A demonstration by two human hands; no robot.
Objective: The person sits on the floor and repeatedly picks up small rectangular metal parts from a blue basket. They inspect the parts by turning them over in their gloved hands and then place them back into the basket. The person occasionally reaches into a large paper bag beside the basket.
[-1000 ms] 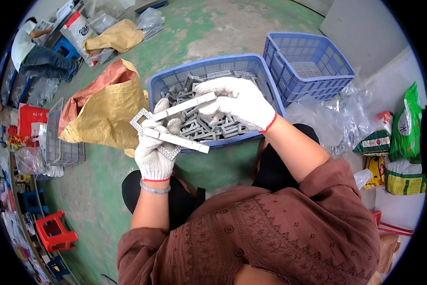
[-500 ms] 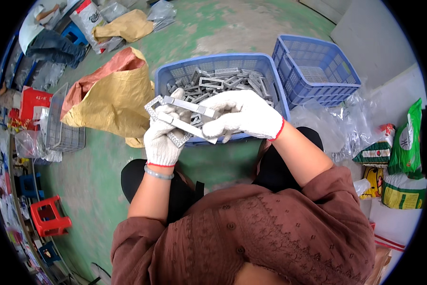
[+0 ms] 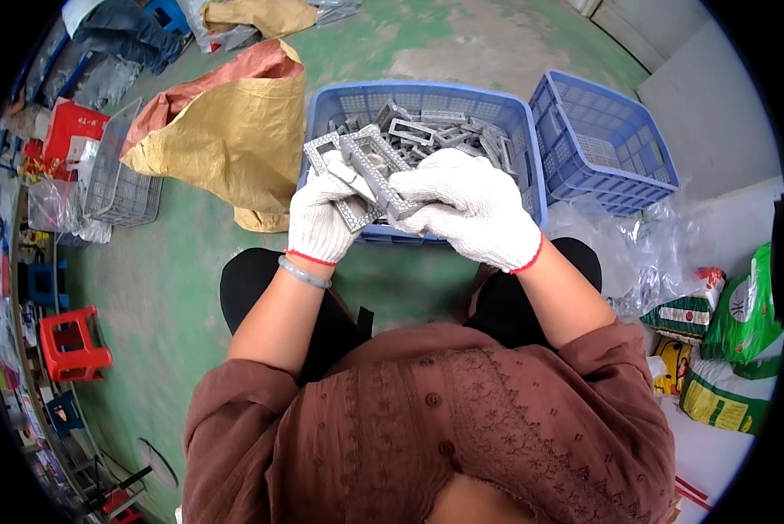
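Observation:
My left hand [image 3: 316, 220], in a white knit glove with a red cuff edge, is closed on a grey rectangular frame [image 3: 319, 147] with a speckled face. In the same kind of glove, my right hand [image 3: 477, 208] grips the near end of a second grey rectangular frame [image 3: 398, 203]. This one lies slanted across the first, its long opening visible; whether the left fingers also touch it is hidden. Both frames are above the near side of a blue plastic crate [image 3: 420, 86]. Many similar grey frames [image 3: 412, 132] lie jumbled inside the crate.
Left of the crate stands an open yellow woven sack [image 3: 235, 162], with a grey mesh basket [image 3: 117, 210] beyond it. Another blue crate [image 3: 606, 166] adjoins on the right, near clear plastic bags [image 3: 649, 253]. A red stool [image 3: 73, 343] is at far left.
The right-hand frame has turned from edge-on to showing its opening and now crosses over the left one. Both hands have shifted slightly, and the whole view has moved a little.

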